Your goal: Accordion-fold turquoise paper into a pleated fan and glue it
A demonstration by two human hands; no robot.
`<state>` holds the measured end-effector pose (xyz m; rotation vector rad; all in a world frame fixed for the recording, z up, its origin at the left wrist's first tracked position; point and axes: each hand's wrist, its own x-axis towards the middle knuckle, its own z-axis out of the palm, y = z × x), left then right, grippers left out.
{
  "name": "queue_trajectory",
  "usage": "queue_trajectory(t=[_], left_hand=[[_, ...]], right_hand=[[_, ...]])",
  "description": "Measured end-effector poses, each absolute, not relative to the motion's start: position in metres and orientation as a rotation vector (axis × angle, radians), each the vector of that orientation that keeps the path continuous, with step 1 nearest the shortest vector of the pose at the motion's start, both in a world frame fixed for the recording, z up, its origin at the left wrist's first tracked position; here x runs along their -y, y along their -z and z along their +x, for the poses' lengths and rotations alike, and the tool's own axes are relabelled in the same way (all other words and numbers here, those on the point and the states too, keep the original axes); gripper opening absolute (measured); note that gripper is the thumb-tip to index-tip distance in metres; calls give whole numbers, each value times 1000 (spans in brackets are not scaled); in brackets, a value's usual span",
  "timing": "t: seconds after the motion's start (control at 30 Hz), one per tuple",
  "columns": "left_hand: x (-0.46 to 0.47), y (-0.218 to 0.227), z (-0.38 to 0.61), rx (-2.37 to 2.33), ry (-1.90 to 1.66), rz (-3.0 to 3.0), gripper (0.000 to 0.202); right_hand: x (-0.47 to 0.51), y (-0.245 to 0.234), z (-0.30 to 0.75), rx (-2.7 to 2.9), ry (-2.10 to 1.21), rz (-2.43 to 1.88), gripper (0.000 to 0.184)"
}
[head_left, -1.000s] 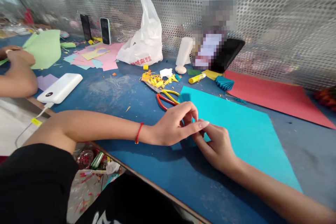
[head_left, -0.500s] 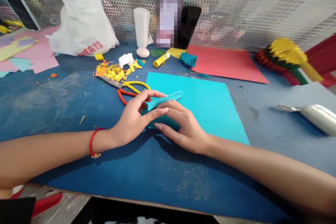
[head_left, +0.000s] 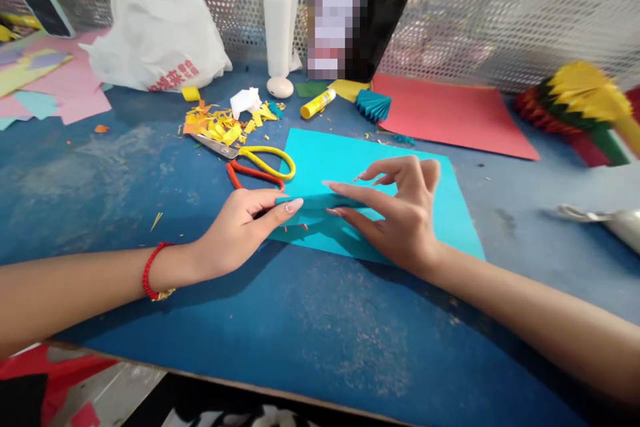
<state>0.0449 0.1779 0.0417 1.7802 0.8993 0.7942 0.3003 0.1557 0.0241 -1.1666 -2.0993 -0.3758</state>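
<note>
A cyan paper sheet (head_left: pixel 350 160) lies on the blue table (head_left: pixel 300 333) with its near edge folded over. My left hand (head_left: pixel 240 227) rests flat on the left end of the fold, fingers stretched out on the paper. My right hand (head_left: pixel 400 213) presses the fold with its index and middle fingertips, the other fingers lifted and apart. Neither hand grips anything. A red cord bracelet (head_left: pixel 150 273) sits on my left wrist.
Scissors (head_left: pixel 250 160) with yellow and red handles lie just left of the sheet beside yellow paper scraps (head_left: pixel 220 127). Behind are a glue stick (head_left: pixel 317 103), a white plastic bag (head_left: pixel 155 20), a red sheet (head_left: pixel 450 113), a small teal fan (head_left: pixel 373 105) and a folded paper decoration (head_left: pixel 580 100) at right.
The folded cyan strip that both hands held up has been laid down flat. Both hands have opened and now press along the fold.
</note>
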Motion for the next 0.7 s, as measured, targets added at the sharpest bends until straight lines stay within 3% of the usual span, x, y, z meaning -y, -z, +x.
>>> queue_trajectory(t=[0.07, 0.27, 0.47, 0.7], left_hand=[[-177, -42, 43, -871, -739, 1860, 46], [-179, -42, 41, -847, -787, 1950, 30], [-182, -45, 38, -848, -936, 2153, 14], [-183, -41, 30, -583, -886, 2666, 8]], right_hand=[[-158, -24, 306, 2186, 332, -1037, 13], [-167, -28, 309, 2253, -242, -950, 17], [-162, -30, 313, 2244, -12, -852, 11], [-159, -32, 307, 2553, -66, -867, 36]])
